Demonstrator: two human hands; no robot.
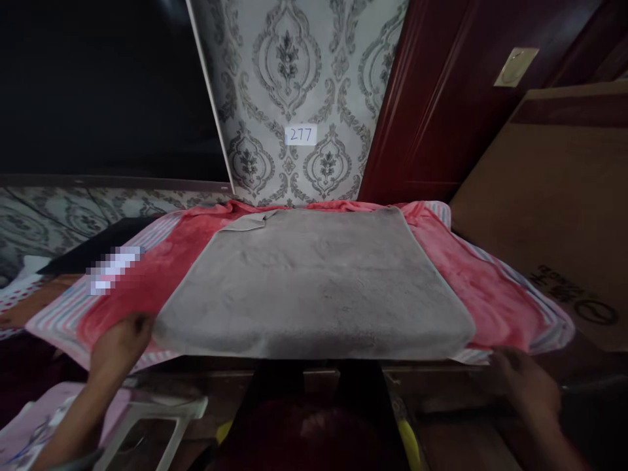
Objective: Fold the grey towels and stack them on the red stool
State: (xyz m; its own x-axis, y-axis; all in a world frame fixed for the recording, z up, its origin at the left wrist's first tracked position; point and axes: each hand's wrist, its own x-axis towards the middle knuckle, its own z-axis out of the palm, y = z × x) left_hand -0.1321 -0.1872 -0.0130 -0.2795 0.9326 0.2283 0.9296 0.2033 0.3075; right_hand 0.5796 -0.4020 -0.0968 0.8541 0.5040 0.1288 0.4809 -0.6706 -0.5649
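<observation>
A grey towel [314, 281] lies spread flat over a red-pink plush blanket [161, 288] with striped borders. Its back left corner is folded over, and its front edge hangs slightly over the front of the surface beneath. My left hand [120, 343] is at the towel's front left corner, with curled fingers that look pinched on the edge. On the other side, my right hand [530, 386] is at the blanket's striped front edge, just right of the towel's front right corner. That hand is dim and blurred, so its grip is not clear.
A large cardboard box [554, 209] stands at the right. A black screen [108, 91] is at the back left, beside patterned wallpaper bearing a "277" label [301, 135]. Lower left are a white plastic frame [181, 418] and a pink item [59, 418].
</observation>
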